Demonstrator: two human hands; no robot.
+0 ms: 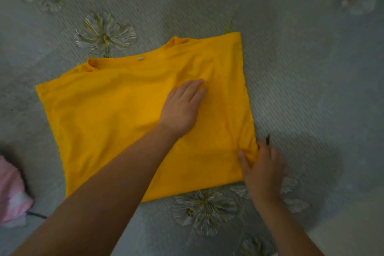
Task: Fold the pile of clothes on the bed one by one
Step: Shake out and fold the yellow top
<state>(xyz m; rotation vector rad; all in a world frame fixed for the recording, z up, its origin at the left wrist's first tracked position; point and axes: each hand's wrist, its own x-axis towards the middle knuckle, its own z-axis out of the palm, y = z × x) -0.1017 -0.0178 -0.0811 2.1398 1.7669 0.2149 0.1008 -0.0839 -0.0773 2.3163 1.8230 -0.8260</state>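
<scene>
Left hand [182, 108] presses flat, fingers straight, on the yellow shirt [116, 122] at frame centre; right hand [260, 166] pinches its lower-right edge. Collar points upper left; long axis runs left-right.

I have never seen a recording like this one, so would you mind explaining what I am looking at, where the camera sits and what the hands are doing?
There is no machine here: these are a person's two bare hands. The single picture comes from a wide-angle camera worn on the person's head, looking forward and down, which is why both forearms reach in from the bottom edge.

The surface is a bed covered by a grey bedspread printed with pale flowers. On it lies a yellow shirt, already partly folded into a rough rectangle, with its neckline and a small white label towards the far side.

The left hand lies flat on the middle of the shirt, fingers straight, pressing it down. The right hand pinches the shirt's near right corner, with the fabric bunched between thumb and fingers.

At the left edge a pink and white cloth shows only partly.
</scene>
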